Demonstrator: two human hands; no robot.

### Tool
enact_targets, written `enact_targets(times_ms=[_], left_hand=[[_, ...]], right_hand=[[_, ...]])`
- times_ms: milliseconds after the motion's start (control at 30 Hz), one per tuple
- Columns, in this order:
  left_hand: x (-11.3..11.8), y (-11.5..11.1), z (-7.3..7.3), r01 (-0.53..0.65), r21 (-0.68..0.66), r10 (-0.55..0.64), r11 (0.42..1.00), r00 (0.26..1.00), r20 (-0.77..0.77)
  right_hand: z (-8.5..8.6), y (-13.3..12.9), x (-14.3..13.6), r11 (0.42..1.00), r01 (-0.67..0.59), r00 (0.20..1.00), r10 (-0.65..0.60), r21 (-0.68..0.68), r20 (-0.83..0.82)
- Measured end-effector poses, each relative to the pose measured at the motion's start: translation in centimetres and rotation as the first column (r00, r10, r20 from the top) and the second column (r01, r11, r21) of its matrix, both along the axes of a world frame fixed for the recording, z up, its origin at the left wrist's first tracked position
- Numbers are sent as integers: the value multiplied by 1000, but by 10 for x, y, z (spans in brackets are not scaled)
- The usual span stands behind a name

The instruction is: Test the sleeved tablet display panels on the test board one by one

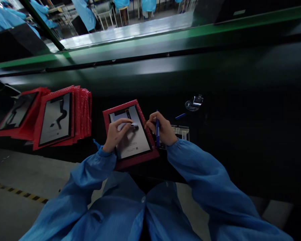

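A flat panel with a pale printed sheet (130, 144) lies on a red bubble-wrap sleeve (137, 161) in front of me. My left hand (117, 133) rests over the panel's upper left, fingers bent and thumb near the index fingertip; whether anything small is between them cannot be made out. At the panel's right edge, my right hand (163, 128) is closed round a blue pen (157, 132), which stands nearly upright. Partly behind the right wrist lies a clear packet with a label (184, 134).
Several red sleeves (83, 113) are stacked to the left, with a printed panel (56, 118) on top. Another red pile (27, 125) lies farther left. A blue pen cap (180, 116) and a clear round object (193, 103) sit at right. People in blue sit beyond the green-edged bench.
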State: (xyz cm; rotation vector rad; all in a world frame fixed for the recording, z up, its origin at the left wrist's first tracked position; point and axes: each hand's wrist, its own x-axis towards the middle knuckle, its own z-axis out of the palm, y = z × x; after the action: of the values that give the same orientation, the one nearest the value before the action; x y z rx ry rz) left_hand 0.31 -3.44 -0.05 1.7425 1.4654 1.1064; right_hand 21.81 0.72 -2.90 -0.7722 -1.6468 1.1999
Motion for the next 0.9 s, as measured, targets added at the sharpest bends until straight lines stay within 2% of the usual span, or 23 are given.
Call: enact_targets(times_ms=[67,100,133,200,267,367,500,633,733,800,900], left_hand=[[-2,-23,-3,-14,145,45,989,977,-208],[-2,-38,-8,44,185,25,982,934,-355],[-2,-53,-14,142,165,-41,976,863,-503],[0,-80,-30,317,44,-188,947,662,-725],[0,-99,-44,377,-20,-228,926,517,-825],[-6,-109,-53,394,-62,-240,917,422,-874],[-20,-111,-49,423,-110,-276,900,356,-893],[-31,-119,-45,431,-90,-231,898,287,-930],[-39,-125,-47,478,-59,-206,876,261,-943],[-43,-128,-53,526,22,-158,850,296,-942],[-47,-133,-68,565,210,-81,798,446,-891]], right_hand=[[0,3,2,993,121,991,-121,12,-50],[0,5,3,984,175,983,-174,19,-57],[0,6,4,976,218,975,-217,24,-56],[-1,8,5,960,278,960,-277,28,-37],[-3,8,6,950,310,951,-310,20,-17],[-4,7,5,950,312,950,-312,13,6],[-4,6,4,941,337,940,-339,32,48],[-5,8,6,918,388,919,-392,86,43],[-8,11,8,909,410,910,-413,74,35],[-12,13,9,914,403,913,-405,41,45],[-18,15,9,915,404,913,-404,17,47]])
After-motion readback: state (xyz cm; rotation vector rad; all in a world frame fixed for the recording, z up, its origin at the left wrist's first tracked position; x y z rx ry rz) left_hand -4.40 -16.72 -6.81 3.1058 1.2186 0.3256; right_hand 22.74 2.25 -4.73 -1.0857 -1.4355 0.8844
